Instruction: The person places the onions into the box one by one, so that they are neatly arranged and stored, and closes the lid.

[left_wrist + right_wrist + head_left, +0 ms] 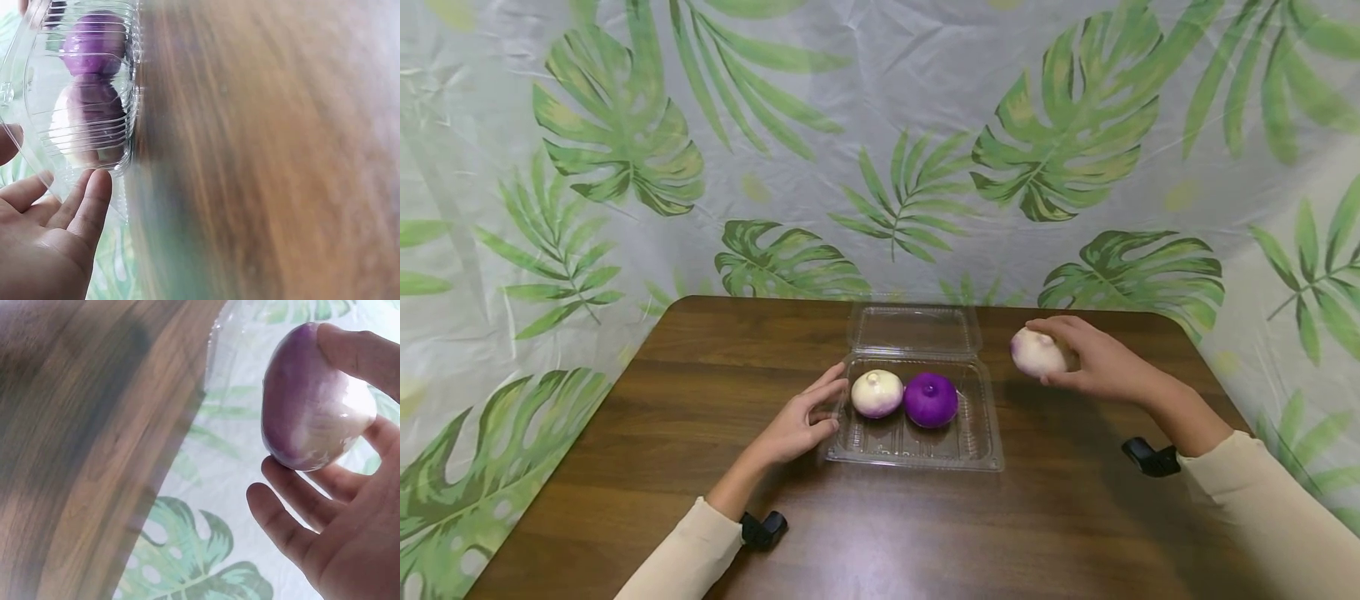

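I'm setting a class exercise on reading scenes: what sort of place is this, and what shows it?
Perhaps a makeshift indoor filming spot, though little beyond it shows. A leafy sheet hangs behind a wood-grain table, and two black wrist devices look like cameras.

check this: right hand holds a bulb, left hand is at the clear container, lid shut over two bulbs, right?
The lid is open, not shut, as the head view shows. The right hand does hold a bulb, the left hand is at the clear container with two bulbs inside.
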Motion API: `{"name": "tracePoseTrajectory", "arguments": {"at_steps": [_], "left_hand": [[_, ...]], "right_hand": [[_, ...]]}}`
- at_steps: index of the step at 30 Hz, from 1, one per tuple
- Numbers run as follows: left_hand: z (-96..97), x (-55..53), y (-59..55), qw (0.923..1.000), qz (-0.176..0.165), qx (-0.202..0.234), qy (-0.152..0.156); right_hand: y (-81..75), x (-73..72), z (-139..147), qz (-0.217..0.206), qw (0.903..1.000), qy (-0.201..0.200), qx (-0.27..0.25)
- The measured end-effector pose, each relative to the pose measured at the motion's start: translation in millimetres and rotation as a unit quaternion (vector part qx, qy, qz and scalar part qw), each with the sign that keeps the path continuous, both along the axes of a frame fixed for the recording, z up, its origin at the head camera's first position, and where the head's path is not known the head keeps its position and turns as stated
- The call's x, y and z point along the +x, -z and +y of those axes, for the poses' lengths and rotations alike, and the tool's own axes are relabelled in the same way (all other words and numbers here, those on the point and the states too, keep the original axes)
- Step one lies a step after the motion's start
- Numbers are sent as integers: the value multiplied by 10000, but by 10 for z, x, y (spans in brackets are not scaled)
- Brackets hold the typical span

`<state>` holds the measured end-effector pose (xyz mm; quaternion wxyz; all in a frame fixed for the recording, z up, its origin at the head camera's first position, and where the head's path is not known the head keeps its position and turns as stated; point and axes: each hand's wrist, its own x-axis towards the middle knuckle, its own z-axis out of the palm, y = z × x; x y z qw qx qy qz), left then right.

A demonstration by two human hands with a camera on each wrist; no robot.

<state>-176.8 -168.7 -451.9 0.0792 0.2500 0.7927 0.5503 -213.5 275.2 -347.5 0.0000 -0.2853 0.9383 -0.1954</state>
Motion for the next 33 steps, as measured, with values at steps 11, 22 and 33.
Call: {"name": "tracePoseTrajectory", "arguments": {"at_steps": [11,22,33], "left_hand": [[-4,-7,-11,10000,12,25,41],[-2,-8,-4,9999,43,-127,-16],[12,-5,-12,9999,82,-68,-14]], "right_hand": [[-49,132,-109,261,9991,-326,97],[-98,179,-239,246,9984,-498,-67],[-155,234,-422,164,9973,-690,-176]]}}
